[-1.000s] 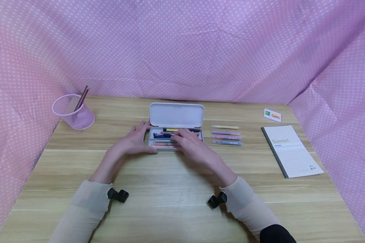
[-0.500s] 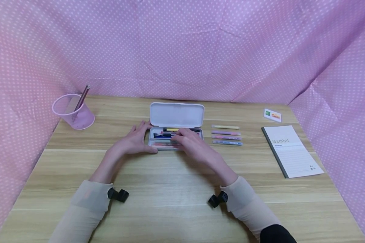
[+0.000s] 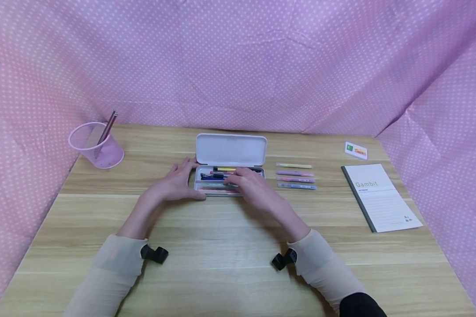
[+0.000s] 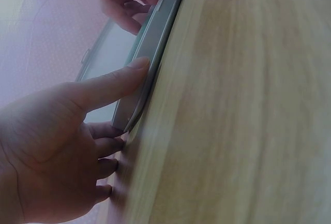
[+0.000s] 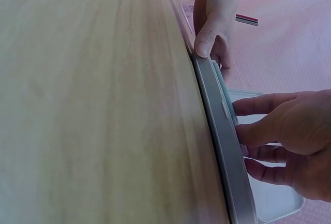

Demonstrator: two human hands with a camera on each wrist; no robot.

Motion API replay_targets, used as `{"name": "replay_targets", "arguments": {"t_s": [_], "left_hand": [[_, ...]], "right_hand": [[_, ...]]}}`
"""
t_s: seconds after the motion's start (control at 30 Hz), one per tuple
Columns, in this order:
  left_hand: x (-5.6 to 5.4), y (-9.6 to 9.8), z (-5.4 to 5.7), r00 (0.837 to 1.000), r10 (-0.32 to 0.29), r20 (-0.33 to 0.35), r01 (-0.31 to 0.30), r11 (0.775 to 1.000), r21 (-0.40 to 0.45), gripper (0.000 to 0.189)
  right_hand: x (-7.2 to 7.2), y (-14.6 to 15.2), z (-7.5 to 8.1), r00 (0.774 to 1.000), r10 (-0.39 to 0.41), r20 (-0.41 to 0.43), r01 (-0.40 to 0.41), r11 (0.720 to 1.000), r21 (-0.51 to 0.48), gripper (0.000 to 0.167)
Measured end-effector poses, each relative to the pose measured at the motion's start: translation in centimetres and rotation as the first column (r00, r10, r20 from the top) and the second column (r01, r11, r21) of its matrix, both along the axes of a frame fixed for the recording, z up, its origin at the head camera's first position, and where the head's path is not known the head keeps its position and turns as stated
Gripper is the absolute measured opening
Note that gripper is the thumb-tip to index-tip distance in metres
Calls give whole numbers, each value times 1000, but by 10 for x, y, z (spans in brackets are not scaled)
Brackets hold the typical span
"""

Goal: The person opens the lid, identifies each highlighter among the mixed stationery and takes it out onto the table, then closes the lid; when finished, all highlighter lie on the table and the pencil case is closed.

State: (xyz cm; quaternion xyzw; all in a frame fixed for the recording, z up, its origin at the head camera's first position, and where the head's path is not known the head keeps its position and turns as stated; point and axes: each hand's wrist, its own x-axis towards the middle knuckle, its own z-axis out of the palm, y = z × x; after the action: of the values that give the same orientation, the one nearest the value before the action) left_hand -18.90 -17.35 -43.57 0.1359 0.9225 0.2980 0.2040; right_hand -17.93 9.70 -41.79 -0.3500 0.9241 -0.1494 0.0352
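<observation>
An open white pencil case lies on the table with its lid tipped back, holding several pens in rows. My left hand holds its left end, the thumb along the front wall and the other fingers around the side, as the left wrist view shows. My right hand reaches into the right half of the case with bent fingers. In the right wrist view its fingertips are right at a pale green strip along the front rim; I cannot tell whether they pinch it.
Several slim coloured pens lie in a row right of the case. Farther right are a notebook and a small white card. A pink mesh cup with pencils stands at the back left. Pink dotted cloth surrounds the table.
My right hand has shifted slightly to the right inside the case. The left hand keeps its place at the left end.
</observation>
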Motion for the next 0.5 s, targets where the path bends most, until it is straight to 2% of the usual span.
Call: {"name": "replay_targets", "arguments": {"t_s": [0.17,0.3,0.5], "left_hand": [[0,-1,0,1000,5,9,-5,1000,-6,106],[0,-1,0,1000,4,10,-4,1000,3,105],[0,0,1,1000,8,11,-8,1000,10,106]], "right_hand": [[-1,0,-1,1000,1,-1,-1,1000,-14,32],[-2,5,-1,1000,19,-5,-19,998,-61,34],[-3,31,3,999,30,-21,-33,986,-163,35]]}}
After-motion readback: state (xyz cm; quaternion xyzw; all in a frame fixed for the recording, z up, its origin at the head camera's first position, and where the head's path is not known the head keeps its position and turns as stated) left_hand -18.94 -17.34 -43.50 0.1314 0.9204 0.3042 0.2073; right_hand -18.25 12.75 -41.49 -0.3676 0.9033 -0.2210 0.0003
